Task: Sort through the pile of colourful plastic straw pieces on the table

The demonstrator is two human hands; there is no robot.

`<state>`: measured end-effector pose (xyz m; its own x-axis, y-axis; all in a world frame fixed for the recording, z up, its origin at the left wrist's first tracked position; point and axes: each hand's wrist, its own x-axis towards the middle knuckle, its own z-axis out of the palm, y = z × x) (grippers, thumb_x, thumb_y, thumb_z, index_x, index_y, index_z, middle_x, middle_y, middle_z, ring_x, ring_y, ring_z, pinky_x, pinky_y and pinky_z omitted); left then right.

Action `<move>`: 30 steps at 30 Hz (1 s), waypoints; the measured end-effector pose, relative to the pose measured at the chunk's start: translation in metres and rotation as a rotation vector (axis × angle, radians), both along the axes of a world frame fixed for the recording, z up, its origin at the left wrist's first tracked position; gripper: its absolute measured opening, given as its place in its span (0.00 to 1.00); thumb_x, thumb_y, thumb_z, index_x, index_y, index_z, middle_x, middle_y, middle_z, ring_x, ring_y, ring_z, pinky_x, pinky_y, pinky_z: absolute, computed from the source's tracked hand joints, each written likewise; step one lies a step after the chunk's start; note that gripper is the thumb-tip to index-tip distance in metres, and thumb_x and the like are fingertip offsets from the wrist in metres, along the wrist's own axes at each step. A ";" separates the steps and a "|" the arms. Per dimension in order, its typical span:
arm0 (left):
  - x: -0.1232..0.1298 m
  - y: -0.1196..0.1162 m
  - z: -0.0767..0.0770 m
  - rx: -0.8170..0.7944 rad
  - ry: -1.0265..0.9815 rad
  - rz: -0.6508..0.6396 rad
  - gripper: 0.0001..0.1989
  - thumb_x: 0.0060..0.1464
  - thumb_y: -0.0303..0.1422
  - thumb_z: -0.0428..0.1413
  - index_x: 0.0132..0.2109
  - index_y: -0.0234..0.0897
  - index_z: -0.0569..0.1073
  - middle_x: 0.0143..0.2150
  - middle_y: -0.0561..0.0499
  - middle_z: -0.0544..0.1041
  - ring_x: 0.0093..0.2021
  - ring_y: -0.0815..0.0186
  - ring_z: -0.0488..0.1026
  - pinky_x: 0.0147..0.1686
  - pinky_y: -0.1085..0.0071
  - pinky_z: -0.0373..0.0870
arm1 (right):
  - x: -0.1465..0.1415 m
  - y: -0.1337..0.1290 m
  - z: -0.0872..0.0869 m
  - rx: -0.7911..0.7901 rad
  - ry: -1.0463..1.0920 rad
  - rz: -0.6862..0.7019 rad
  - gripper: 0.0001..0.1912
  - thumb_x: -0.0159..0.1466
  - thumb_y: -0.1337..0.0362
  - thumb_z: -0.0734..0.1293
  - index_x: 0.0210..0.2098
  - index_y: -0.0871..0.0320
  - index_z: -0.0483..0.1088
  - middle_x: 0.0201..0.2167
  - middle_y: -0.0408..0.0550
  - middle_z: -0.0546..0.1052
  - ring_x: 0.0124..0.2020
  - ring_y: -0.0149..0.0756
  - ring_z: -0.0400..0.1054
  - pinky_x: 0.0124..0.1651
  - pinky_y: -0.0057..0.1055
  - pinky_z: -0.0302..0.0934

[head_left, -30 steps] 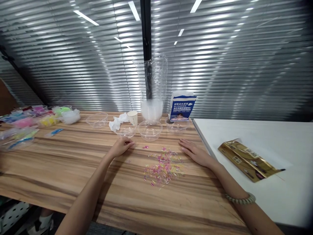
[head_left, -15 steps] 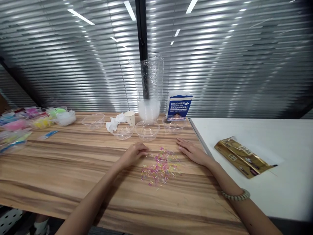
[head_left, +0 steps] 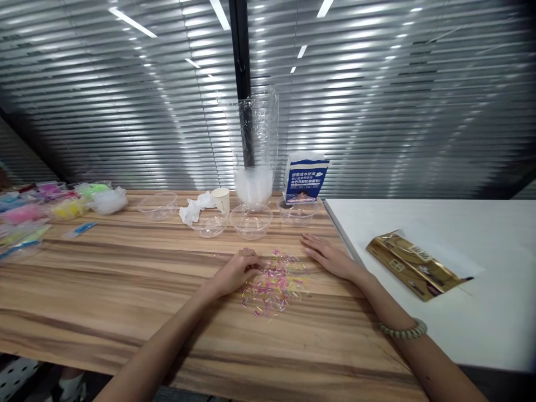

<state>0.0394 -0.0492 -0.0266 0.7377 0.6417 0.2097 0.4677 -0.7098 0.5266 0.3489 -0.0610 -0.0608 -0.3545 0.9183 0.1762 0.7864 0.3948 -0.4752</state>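
Note:
A loose scatter of small tube beads, pink, yellow, purple and clear, lies on the wooden table between my hands. At its upper left edge is my left hand, its fingers curled and thumb and fingertips pinched together over the outermost beads. Anything inside that pinch is too small to make out. My right hand rests palm down on the wood to the right of the beads, fingers stretched out and holding nothing. A bead bracelet circles the right wrist.
Clear plastic bowls, a paper cup, crumpled tissue and a blue-and-white packet stand behind the beads. Stacked bowls sit in a plastic sleeve. Coloured bags lie left; a gold tissue pack lies on the white table.
My left hand has moved slightly right, so its fingertips now reach the edge of the beads. My right hand stays flat in its place.

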 end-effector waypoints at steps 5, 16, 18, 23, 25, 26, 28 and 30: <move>-0.007 0.002 0.011 -0.093 -0.038 0.035 0.04 0.56 0.28 0.56 0.37 0.35 0.76 0.34 0.50 0.74 0.34 0.68 0.70 0.36 0.75 0.63 | 0.001 0.001 -0.002 0.003 -0.003 0.005 0.35 0.68 0.45 0.47 0.61 0.62 0.60 0.64 0.54 0.57 0.65 0.42 0.47 0.66 0.46 0.42; -0.018 0.009 0.014 -0.368 0.025 -0.022 0.15 0.39 0.34 0.67 0.34 0.32 0.74 0.26 0.54 0.69 0.26 0.71 0.63 0.26 0.77 0.59 | 0.002 0.002 -0.005 0.002 0.007 -0.001 0.34 0.68 0.45 0.48 0.61 0.61 0.60 0.64 0.53 0.57 0.65 0.42 0.47 0.67 0.46 0.41; -0.017 0.008 0.015 -0.340 0.032 0.004 0.11 0.42 0.32 0.65 0.33 0.32 0.74 0.25 0.54 0.69 0.26 0.71 0.64 0.25 0.77 0.59 | 0.003 0.003 -0.006 0.007 0.014 0.002 0.34 0.68 0.44 0.48 0.61 0.60 0.60 0.64 0.53 0.57 0.65 0.42 0.47 0.66 0.47 0.42; -0.023 0.010 0.024 -0.301 0.053 0.050 0.04 0.47 0.28 0.60 0.33 0.32 0.75 0.26 0.52 0.72 0.27 0.70 0.65 0.27 0.77 0.60 | 0.003 0.002 -0.005 0.009 0.039 -0.001 0.33 0.67 0.44 0.49 0.61 0.58 0.60 0.64 0.51 0.57 0.65 0.42 0.47 0.67 0.47 0.42; -0.027 0.012 0.027 -0.326 0.060 0.023 0.03 0.46 0.27 0.60 0.32 0.32 0.75 0.27 0.51 0.73 0.27 0.70 0.67 0.28 0.77 0.61 | 0.002 0.001 -0.004 0.005 0.045 0.001 0.33 0.67 0.44 0.49 0.61 0.57 0.60 0.64 0.50 0.57 0.66 0.42 0.47 0.67 0.47 0.41; -0.029 0.012 0.028 -0.358 0.072 -0.005 0.04 0.46 0.28 0.60 0.31 0.32 0.76 0.27 0.50 0.74 0.28 0.69 0.67 0.28 0.76 0.61 | 0.002 0.001 -0.003 0.002 0.046 0.004 0.33 0.67 0.44 0.49 0.61 0.57 0.60 0.64 0.50 0.57 0.66 0.42 0.46 0.67 0.47 0.41; -0.032 0.012 0.028 -0.450 0.106 -0.060 0.05 0.45 0.30 0.62 0.31 0.32 0.77 0.28 0.49 0.76 0.28 0.68 0.69 0.28 0.76 0.62 | 0.002 0.000 -0.003 -0.003 0.047 0.005 0.33 0.67 0.44 0.49 0.61 0.56 0.60 0.64 0.50 0.57 0.66 0.43 0.46 0.67 0.47 0.41; -0.034 0.012 0.028 -0.522 0.145 -0.088 0.06 0.45 0.31 0.62 0.32 0.32 0.78 0.28 0.49 0.77 0.28 0.68 0.70 0.28 0.76 0.62 | 0.002 0.000 -0.002 -0.005 0.045 0.002 0.33 0.67 0.44 0.49 0.61 0.56 0.60 0.64 0.50 0.57 0.66 0.43 0.46 0.67 0.47 0.41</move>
